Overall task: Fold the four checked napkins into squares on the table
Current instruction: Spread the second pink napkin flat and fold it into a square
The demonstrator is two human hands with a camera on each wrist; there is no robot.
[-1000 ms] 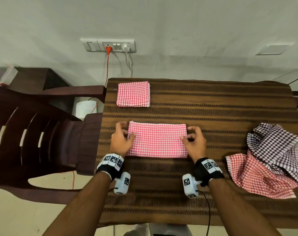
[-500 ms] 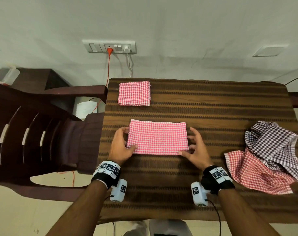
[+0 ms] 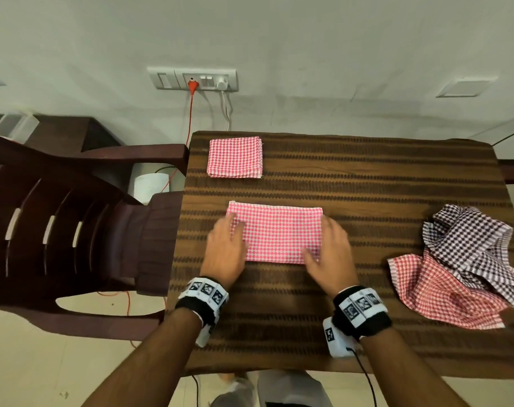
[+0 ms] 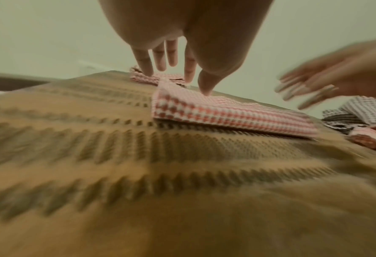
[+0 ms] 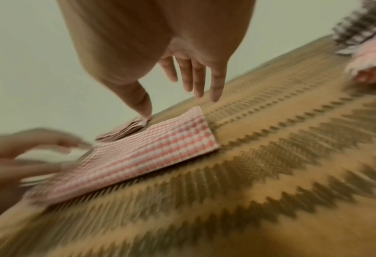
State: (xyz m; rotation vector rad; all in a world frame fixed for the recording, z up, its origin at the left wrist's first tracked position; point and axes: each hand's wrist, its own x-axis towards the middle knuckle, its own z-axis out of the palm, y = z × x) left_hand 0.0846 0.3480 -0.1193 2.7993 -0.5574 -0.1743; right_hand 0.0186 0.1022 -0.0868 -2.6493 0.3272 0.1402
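A red-checked napkin folded to a long rectangle lies mid-table on the brown striped cloth. My left hand lies flat on its left end, fingers straight, thumb tip touching the cloth's edge. My right hand lies flat on its right end, fingers straight and spread. Both hands are motion-blurred. A napkin folded to a square sits at the far left corner. A crumpled dark-checked napkin lies on a crumpled red-checked one at the right.
A dark brown plastic chair stands against the table's left side. A wall socket with a red cable hangs behind the table. A white roll stands on the floor by the chair.
Both hands moved inward from beside the rectangle's ends onto its ends, fingers now flat on the cloth. The napkin itself has stayed in place.
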